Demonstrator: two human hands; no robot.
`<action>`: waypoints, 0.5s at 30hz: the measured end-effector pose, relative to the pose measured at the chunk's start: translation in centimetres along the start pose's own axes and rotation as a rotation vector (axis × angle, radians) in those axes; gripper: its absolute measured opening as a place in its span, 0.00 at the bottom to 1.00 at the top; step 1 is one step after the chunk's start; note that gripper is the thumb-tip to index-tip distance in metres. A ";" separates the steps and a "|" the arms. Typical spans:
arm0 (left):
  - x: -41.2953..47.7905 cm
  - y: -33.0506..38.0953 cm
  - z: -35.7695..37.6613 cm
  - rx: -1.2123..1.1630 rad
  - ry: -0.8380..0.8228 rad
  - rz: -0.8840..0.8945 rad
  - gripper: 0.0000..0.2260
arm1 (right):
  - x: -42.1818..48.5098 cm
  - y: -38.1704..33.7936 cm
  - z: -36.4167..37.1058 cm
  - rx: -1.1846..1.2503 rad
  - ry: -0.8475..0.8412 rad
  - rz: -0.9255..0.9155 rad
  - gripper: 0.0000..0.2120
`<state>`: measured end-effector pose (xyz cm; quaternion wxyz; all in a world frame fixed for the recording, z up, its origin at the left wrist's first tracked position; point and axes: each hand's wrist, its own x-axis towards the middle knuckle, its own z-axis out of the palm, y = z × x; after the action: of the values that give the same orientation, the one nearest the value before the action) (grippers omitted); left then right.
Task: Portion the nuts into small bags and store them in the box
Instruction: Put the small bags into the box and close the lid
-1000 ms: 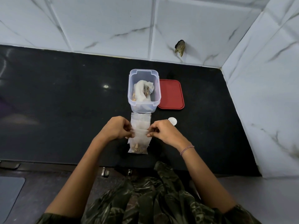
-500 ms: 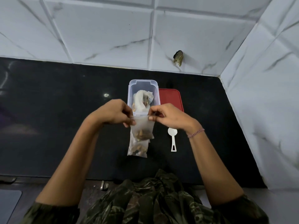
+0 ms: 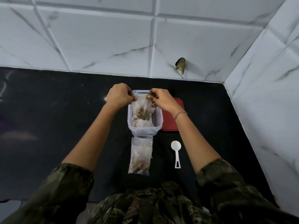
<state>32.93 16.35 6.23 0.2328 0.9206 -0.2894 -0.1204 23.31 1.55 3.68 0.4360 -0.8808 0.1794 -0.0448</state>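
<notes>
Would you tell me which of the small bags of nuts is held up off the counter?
The bag pinched at its top by the left hand and right hand, hanging over the clear box. The other bag lies flat on the counter, untouched.

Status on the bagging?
Left hand and right hand pinch filled bag over clear box. More bags wait on counter. Nothing blocking.

I can read no text, label, brand or number anywhere from here. The small clear plastic bag of nuts [image 3: 141, 109], the clear rectangular plastic box [image 3: 159, 120], the flat red plastic lid [image 3: 169, 120], the white plastic scoop [image 3: 176, 151] and the black surface [image 3: 64, 110] all show plain faces, without any print or markings.
</notes>
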 end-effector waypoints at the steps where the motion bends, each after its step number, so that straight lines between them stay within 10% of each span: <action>1: 0.4 0.0 0.6 0.022 0.033 -0.007 0.06 | 0.8 0.4 0.3 0.001 0.002 0.028 0.05; 6: 0.4 -0.5 3.2 0.083 0.188 0.082 0.19 | 3.9 2.0 1.4 -0.095 0.026 0.106 0.08; 15: -0.1 0.2 5.7 0.341 -0.072 0.163 0.08 | 4.7 1.4 3.0 -0.497 0.136 0.034 0.16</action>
<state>30.75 14.18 1.42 0.0720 0.9154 -0.3873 -0.0831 27.95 1.35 0.36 0.1937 -0.9527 0.2286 -0.0513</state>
